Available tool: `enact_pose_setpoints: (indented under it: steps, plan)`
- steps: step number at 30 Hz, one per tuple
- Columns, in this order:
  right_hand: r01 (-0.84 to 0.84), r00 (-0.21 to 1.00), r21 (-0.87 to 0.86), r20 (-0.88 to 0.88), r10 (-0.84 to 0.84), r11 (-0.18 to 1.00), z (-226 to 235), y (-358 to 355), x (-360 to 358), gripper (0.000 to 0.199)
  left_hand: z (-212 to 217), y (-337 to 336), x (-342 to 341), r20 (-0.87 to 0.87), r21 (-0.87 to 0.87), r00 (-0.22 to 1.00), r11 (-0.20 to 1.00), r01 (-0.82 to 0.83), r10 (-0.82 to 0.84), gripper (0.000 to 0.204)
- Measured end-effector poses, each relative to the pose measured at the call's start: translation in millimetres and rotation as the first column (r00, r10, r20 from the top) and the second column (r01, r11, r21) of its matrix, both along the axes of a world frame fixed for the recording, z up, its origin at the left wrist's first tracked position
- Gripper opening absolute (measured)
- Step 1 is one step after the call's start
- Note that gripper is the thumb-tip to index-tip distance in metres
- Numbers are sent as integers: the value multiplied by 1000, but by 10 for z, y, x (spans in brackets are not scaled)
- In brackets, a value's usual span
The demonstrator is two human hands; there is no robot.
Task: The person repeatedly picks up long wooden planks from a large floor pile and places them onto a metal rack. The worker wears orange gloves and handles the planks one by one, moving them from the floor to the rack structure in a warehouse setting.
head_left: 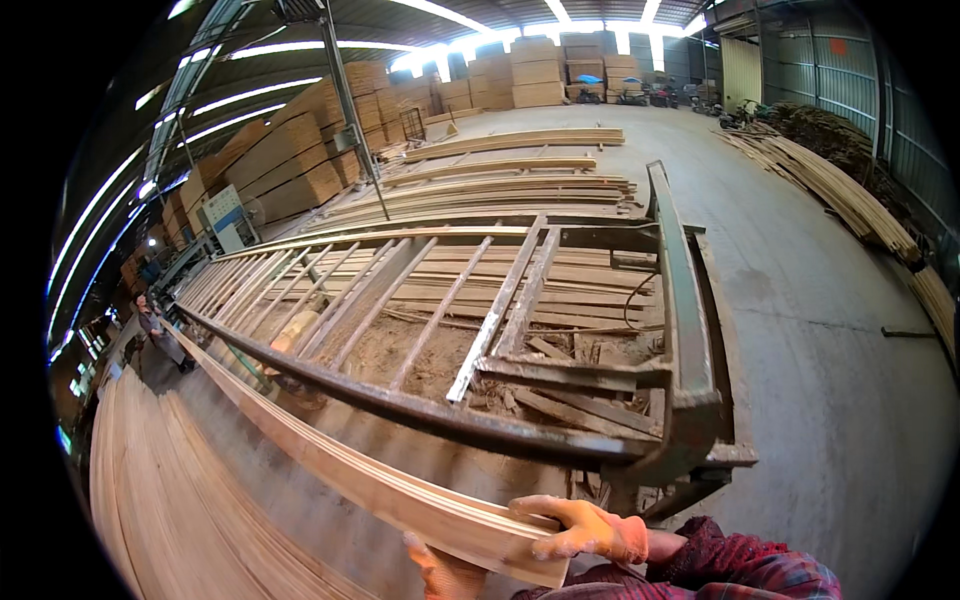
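A bundle of long, thin wooden boards (400, 494) runs from my hands toward the far left. My right hand (583, 527), in an orange glove, is closed over the top near the bundle's end. Lower and to the left, my left hand (443, 574) in a similar glove presses its fingers against the near side; part of it is cut off by the picture's lower edge. At the far left a person (165, 332) stands near the bundle's other end; that person's hands are too small to make out.
A metal roller frame (470, 432) stands beyond the boards, its upright end plate (684, 300) at the right. Stacked planks (170, 500) lie at the lower left. More lumber (500, 190) rests behind the frame, and long strips (850, 190) line the right wall.
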State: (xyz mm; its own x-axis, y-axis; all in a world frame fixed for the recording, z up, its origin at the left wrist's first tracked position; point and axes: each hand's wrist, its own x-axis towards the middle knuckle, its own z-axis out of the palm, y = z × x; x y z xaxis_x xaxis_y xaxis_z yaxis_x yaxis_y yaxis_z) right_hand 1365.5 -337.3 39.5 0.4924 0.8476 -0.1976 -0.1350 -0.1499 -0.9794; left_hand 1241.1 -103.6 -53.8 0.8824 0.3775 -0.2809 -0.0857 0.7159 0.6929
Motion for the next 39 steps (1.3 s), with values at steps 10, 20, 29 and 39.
enact_pose_setpoints:
  steps: [10, 20, 29, 39]
  plan:
    - [69, 989, 106, -139, -54, 992, 240, 1812, 1726, 68, 717, 1778, 1850, 128, 135, 991, 991, 19, -36, 87]
    - [148, 972, 171, -206, -111, 974, -472, 2993, 3233, 68, 449, 3109, 3437, 29, -180, 995, 979, 96, -93, 74]
    - [345, 532, -26, 829, -173, 938, -1223, 3405, 4334, 34, -329, 3796, 4277, -223, -247, 918, 930, 272, -328, 64]
    - [169, 804, -111, 590, -72, 979, -1036, 3708, 4302, 60, -1002, 3861, 4447, -238, -119, 964, 989, 90, -116, 59]
